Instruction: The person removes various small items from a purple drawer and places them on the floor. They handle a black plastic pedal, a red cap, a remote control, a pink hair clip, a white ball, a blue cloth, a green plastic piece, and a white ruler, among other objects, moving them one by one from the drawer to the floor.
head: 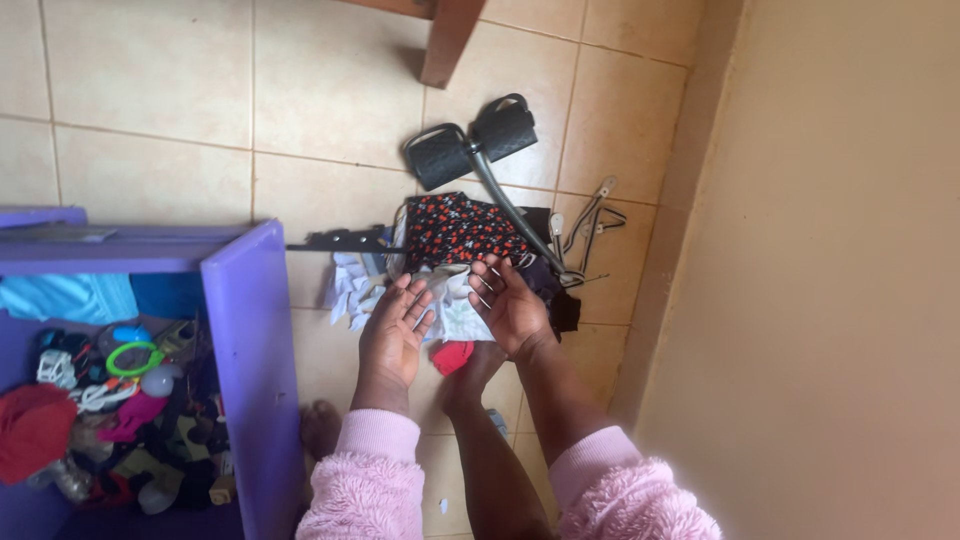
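Both hands are open, palms facing each other: left hand [398, 330], right hand [510, 305]. The white cloth [455, 310] lies between and just beyond them, about equally near to each. Past the fingertips lies a black patterned garment [455, 228]. The cloth's full outline and long axis are hidden. Below the palms, a red item [453, 356] is partly covered.

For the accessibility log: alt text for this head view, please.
Two open hands, left hand and right hand, hover over a white cloth in a clothes pile on a tiled floor, beside a purple shelf unit.
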